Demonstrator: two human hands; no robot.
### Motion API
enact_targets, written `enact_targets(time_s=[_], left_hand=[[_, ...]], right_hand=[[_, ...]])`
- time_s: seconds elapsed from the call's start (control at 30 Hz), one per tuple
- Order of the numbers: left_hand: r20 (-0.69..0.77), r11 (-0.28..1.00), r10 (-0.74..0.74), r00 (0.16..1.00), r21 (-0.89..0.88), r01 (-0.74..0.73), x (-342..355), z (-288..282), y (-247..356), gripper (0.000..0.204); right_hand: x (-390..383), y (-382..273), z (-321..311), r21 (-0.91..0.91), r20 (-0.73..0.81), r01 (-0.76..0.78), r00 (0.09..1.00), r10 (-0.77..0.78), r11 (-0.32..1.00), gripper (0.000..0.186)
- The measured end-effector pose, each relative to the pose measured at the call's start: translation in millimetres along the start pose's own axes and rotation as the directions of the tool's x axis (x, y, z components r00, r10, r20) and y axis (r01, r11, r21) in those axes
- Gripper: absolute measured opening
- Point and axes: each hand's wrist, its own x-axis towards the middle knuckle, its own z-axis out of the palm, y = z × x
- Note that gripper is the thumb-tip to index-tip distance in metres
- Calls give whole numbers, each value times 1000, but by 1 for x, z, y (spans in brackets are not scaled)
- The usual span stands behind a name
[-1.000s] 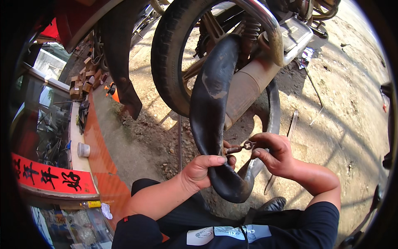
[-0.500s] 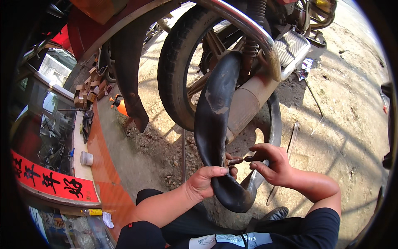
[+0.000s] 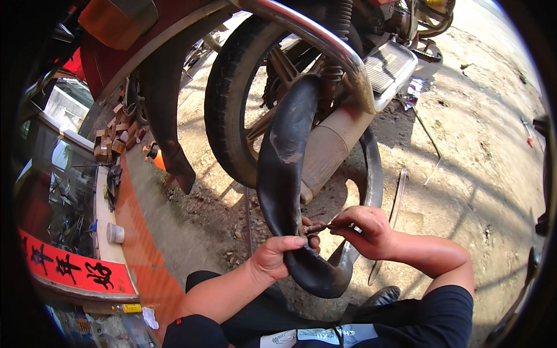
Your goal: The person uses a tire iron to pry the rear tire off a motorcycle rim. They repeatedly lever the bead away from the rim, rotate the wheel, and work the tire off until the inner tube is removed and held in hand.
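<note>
A black rubber inner tube [image 3: 281,174], partly filled and bent into a long loop, stands upright before me. My left hand [image 3: 275,255] is closed round its near side, thumb in front and fingertips showing past its inner edge. Between those fingertips the metal valve stem [image 3: 315,228] sticks out to the right. At the tip of the stem my right hand [image 3: 365,232] is closed in a pinch of thumb and forefinger. Whatever small dark piece sits in that pinch is mostly hidden by the fingers.
Behind the tube stand a motorcycle's wheel [image 3: 223,110], its exhaust muffler [image 3: 333,151] and a chrome bar [image 3: 325,35]. A flat metal strip [image 3: 398,197] lies on the dirt to the right. Left are a shopfront ledge with a white cup [image 3: 115,233] and several cardboard boxes [image 3: 110,139].
The right thumb and forefinger, apart before, have come together at the valve tip. The left hand keeps its hold on the tube. The whole view has shifted slightly, moving things leftward.
</note>
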Motion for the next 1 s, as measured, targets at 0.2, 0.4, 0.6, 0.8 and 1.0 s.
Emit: enact_targets(time_s=[0.2,0.4,0.6,0.8,1.0], left_hand=[[-88,995,33,996,102,-24,1,4,-2,41],[-163,986,71,984,162,-44,-1,6,1,42],[-193,965,90,977,259,-37,-2,12,1,44],[-234,958,117,965,281,-47,-1,19,-2,43],[-204,960,149,968,264,-92,-4,17,0,42]], right_hand=[[3,1,-1,298,90,-330,944,318,896,17],[-1,-2,11,785,170,-427,846,506,449,21],[0,7,5,558,244,-612,766,594,560,27],[-8,13,7,831,334,-515,765,551,211,26],[-4,5,9,597,223,-568,796,563,567,18]])
